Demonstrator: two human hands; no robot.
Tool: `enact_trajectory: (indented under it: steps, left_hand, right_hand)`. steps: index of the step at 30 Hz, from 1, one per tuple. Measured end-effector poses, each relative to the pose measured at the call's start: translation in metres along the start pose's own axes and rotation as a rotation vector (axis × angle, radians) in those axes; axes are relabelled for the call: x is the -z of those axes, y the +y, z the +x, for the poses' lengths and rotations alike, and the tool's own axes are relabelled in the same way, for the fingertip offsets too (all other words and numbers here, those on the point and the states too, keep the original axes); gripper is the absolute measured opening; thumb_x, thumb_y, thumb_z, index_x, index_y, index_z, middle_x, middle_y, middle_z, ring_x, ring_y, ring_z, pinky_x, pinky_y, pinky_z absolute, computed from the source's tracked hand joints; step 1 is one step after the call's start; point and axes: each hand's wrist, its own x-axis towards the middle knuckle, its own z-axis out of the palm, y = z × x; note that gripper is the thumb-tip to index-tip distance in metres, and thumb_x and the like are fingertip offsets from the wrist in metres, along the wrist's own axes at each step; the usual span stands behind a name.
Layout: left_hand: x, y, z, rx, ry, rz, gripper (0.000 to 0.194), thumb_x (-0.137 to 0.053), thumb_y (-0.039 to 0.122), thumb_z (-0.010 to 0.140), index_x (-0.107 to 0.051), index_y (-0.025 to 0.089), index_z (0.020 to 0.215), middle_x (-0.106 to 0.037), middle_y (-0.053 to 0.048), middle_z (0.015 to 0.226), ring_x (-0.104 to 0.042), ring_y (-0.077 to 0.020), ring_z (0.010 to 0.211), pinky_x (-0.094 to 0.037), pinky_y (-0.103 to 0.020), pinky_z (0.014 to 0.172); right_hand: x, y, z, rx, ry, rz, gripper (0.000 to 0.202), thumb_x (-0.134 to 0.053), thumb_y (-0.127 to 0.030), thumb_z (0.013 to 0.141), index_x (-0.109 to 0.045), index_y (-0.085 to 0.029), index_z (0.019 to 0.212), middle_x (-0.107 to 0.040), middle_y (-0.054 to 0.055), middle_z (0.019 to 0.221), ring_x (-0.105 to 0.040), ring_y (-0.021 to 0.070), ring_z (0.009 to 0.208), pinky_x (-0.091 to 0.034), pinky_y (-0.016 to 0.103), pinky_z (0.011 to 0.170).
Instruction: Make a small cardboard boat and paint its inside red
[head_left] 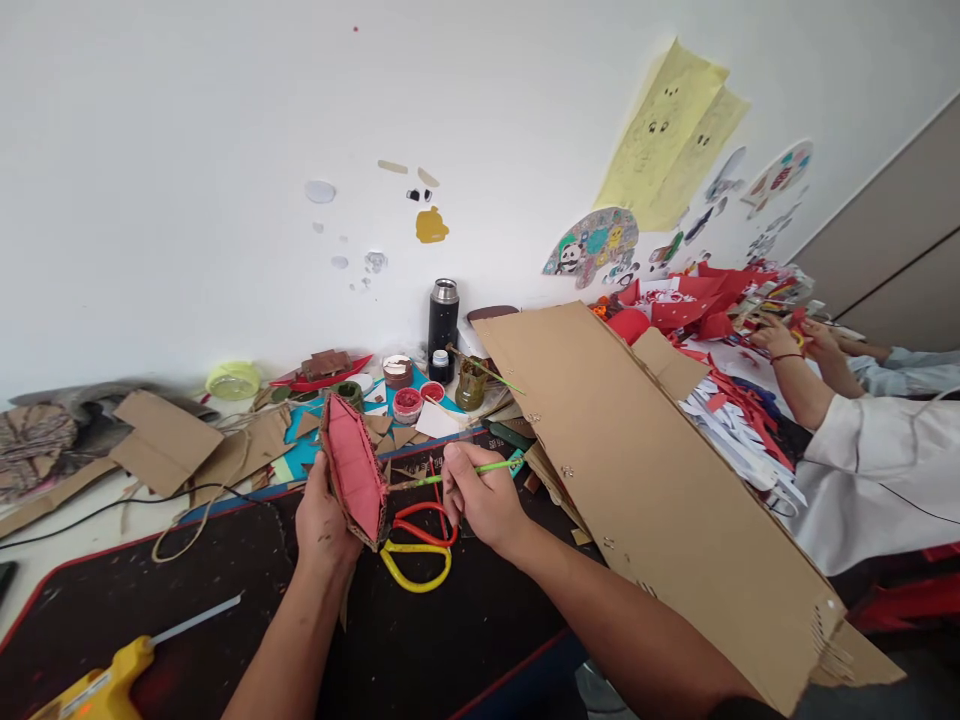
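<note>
My left hand point(328, 520) is wrapped round a small boat-shaped cardboard piece point(354, 465), whose inside is painted pinkish red and whose edge is bare brown cardboard. In my right hand point(480, 495) a thin green paintbrush point(487, 467) is pinched, its tip touching the right rim of the cardboard boat. Just below and between the hands, scissors point(416, 568) with one yellow and one red handle lie on the dark mat point(465, 620). Open paint pots, one red point(407, 402) and one dark green point(349, 392), stand behind the boat.
A large cardboard sheet point(637, 480) leans across the right side. At the lower left lies a yellow glue gun point(105, 685). A black bottle point(443, 320) and a murky jar point(471, 383) stand near the wall. Another person's hands point(795, 345) are at the far right among red paper.
</note>
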Motion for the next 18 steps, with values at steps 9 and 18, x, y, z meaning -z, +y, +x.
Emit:
enact_trajectory:
  steps: [9, 18]
  left_hand:
    - [-0.0019, 0.0019, -0.0030, -0.013, 0.022, 0.030, 0.027, -0.062, 0.030, 0.108, -0.079, 0.018, 0.123, -0.081, -0.005, 0.104, -0.078, -0.0174, 0.089, -0.065, -0.033, 0.096]
    - [-0.0002, 0.0010, -0.0011, -0.022, 0.041, 0.054, 0.031, -0.062, 0.032, 0.108, -0.079, 0.016, 0.128, -0.081, -0.008, 0.107, -0.079, -0.0191, 0.094, -0.066, -0.032, 0.092]
  right_hand:
    - [0.0013, 0.0052, -0.0040, -0.027, -0.015, 0.018, 0.071, -0.056, -0.088, 0.095, -0.050, -0.022, 0.069, -0.042, -0.009, 0.048, -0.046, 0.0079, 0.033, -0.026, 0.019, 0.036]
    - [-0.0013, 0.0073, -0.0035, -0.037, -0.026, 0.013, 0.070, -0.054, -0.088, 0.095, -0.051, -0.022, 0.071, -0.043, -0.008, 0.048, -0.049, 0.0092, 0.035, -0.028, 0.020, 0.038]
